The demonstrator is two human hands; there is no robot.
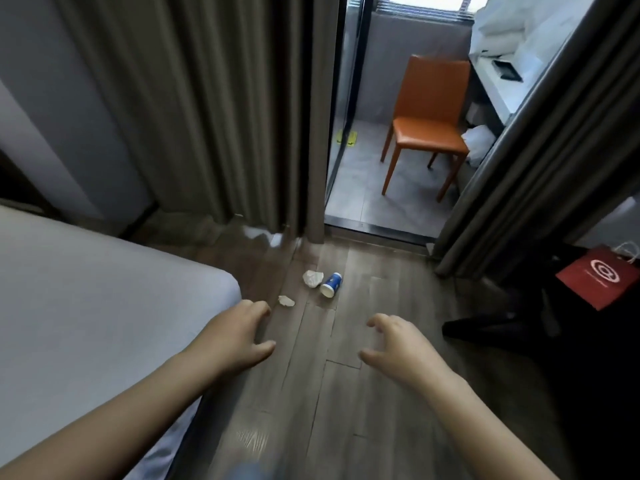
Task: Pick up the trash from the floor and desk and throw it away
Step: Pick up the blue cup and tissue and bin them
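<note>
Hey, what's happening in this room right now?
A person is reaching both arms forward over the wooden floor, left hand and right hand open and empty. Ahead of them lie a tipped blue paper cup and two crumpled paper scraps, none touched yet. A bed is on the left.

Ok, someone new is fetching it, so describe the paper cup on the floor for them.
From the orange chair, come back onto the wooden floor beside the bed. The cup lies on its side there, beside a crumpled paper, a smaller scrap nearby. Those are plain white; only the cup is blue.
</note>
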